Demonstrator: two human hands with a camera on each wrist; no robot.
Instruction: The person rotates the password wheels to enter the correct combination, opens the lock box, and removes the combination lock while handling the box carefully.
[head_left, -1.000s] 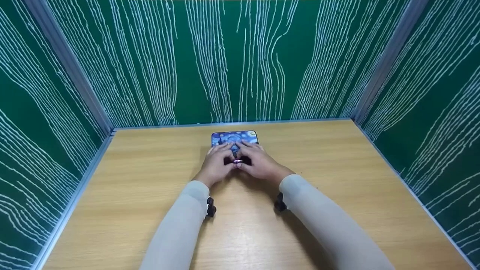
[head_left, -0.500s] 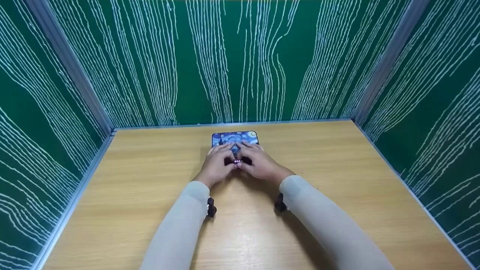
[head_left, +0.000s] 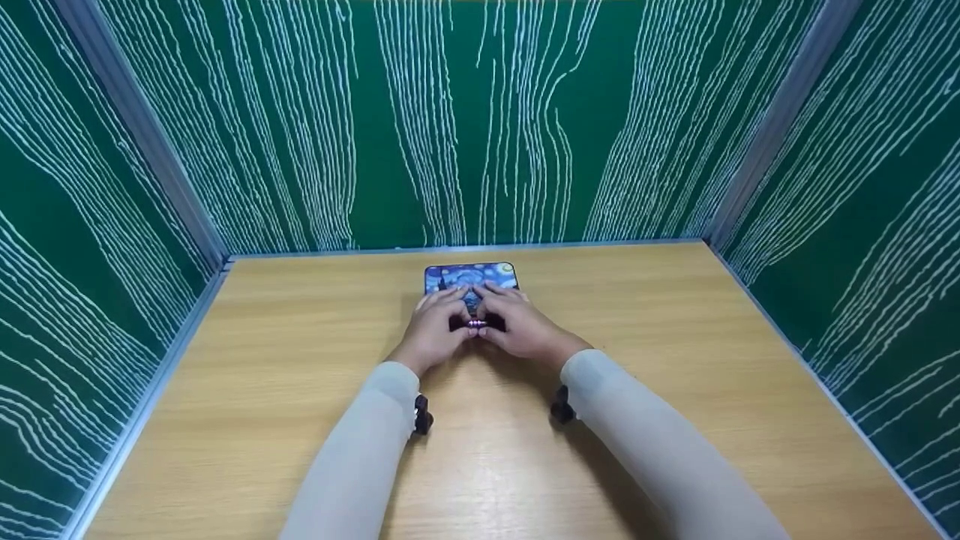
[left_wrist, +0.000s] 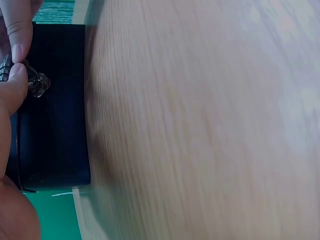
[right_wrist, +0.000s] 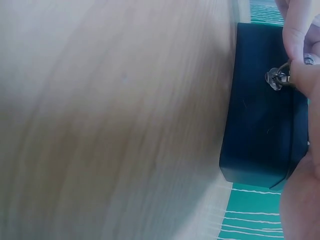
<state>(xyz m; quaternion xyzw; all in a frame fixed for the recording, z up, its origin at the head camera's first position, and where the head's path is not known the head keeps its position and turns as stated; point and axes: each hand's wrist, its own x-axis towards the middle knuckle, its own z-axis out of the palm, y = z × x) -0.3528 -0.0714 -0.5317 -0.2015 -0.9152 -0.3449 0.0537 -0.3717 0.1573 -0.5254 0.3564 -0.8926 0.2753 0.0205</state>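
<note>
- The step in hand looks like working the dials (left_wrist: 4, 71) of the small lock (head_left: 476, 324); the next move probably calls for fine fingertip turns
- Left hand (head_left: 435, 324) and right hand (head_left: 521, 322) each pinch the lock, thumb and finger nearly meeting
- It sits at the box's (head_left: 472, 275) front, between both hands

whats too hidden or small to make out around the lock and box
Markings on the lock: too small to read, all views.
Near corners of the lid: hidden by left grip and right grip, head view.
Left grip: cut off by left edge, left wrist view.
Right grip: cut off by right edge, right wrist view.
Inside of the box: hidden by lid, all views.
</note>
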